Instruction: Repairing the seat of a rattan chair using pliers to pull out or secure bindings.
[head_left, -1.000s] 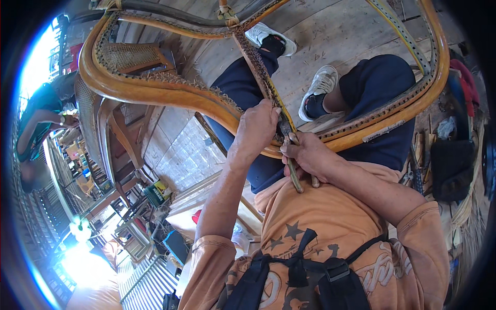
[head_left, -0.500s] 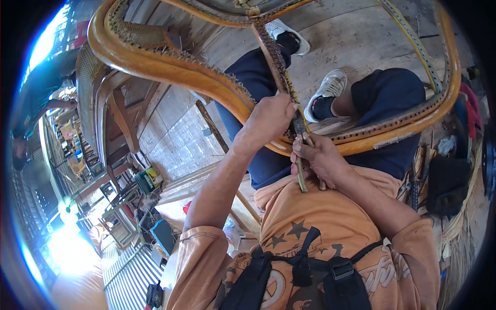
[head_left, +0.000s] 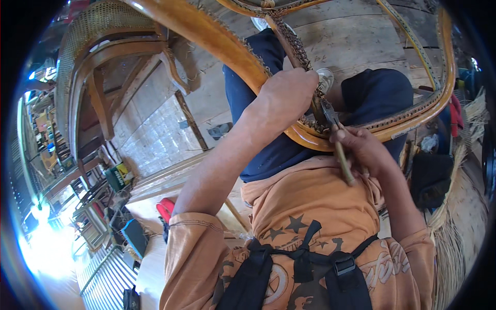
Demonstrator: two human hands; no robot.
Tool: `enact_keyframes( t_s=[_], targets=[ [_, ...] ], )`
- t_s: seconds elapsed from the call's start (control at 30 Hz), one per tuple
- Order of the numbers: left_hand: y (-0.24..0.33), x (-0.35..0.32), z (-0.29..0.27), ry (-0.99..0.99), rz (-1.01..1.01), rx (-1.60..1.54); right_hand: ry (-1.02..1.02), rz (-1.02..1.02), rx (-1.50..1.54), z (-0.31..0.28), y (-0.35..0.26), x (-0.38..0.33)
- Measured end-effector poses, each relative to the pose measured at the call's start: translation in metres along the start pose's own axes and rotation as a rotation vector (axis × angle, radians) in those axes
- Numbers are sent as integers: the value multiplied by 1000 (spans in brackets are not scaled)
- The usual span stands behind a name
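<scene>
A varnished orange-brown wooden chair frame (head_left: 209, 39) lies across my legs, its inner edges lined with holes and frayed bits of old cane. My left hand (head_left: 290, 93) is closed around the near part of its dark crossbar (head_left: 289, 44), knuckles up. Just below, my right hand (head_left: 364, 150) grips a pair of pliers (head_left: 343, 163) with worn, yellowish handles. The jaws rest against the crossbar close to the frame's near corner, beside my left hand. Whether they pinch a strand of cane is too small to tell.
Another chair with a woven cane panel (head_left: 108, 20) stands at the far left. To the right are a black pouch (head_left: 431, 181) and a bundle of pale cane strands (head_left: 452, 248). A low wooden bench (head_left: 170, 183) stands at my left, with a red object (head_left: 165, 209) near it.
Both hands and the pliers have shifted right in the picture. The view has also moved, so the second chair shows more fully. My left hand still holds the crossbar.
</scene>
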State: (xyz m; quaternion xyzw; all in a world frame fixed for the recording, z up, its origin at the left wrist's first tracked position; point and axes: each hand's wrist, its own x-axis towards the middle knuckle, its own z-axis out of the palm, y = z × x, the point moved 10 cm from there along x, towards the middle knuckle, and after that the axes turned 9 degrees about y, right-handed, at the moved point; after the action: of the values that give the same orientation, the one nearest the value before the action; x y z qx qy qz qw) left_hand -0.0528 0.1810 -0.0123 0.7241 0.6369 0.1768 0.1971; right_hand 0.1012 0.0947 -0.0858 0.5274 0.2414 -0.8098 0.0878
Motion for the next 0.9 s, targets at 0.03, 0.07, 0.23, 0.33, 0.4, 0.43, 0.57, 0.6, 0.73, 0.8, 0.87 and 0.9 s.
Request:
enact_keyframes(
  t_s=[0.03,0.07,0.23,0.33,0.4,0.43,0.57,0.6,0.73,0.8,0.87,0.9],
  targets=[
    [1,3,0,13,6,-16,194,-147,-177,-2,-11,-7],
    [2,6,2,13,28,50,393,-289,-356,-8,-23,-19],
    [5,20,-13,132,114,205,679,-561,-740,-20,-50,-34],
    [4,20,4,15,213,173,682,-743,-528,-27,-48,-33],
    [7,14,6,-15,253,178,538,-478,-341,-36,-37,-39],
    [13,9,11,-59,295,178,391,-201,-146,-35,-12,-42],
    [22,5,23,-60,355,74,-8,-149,495,-23,-6,-74],
    [25,2,37,-127,416,28,-8,-148,489,-17,0,-77],
    [25,15,65,-428,346,-12,-127,-380,572,5,-13,-91],
    [18,17,61,-404,289,-62,-15,-252,276,0,4,-84],
    [9,19,60,-383,234,-111,11,-262,216,-11,-4,-91],
    [10,20,58,-352,289,-133,235,-382,-263,-32,-20,-92]
  ],
)
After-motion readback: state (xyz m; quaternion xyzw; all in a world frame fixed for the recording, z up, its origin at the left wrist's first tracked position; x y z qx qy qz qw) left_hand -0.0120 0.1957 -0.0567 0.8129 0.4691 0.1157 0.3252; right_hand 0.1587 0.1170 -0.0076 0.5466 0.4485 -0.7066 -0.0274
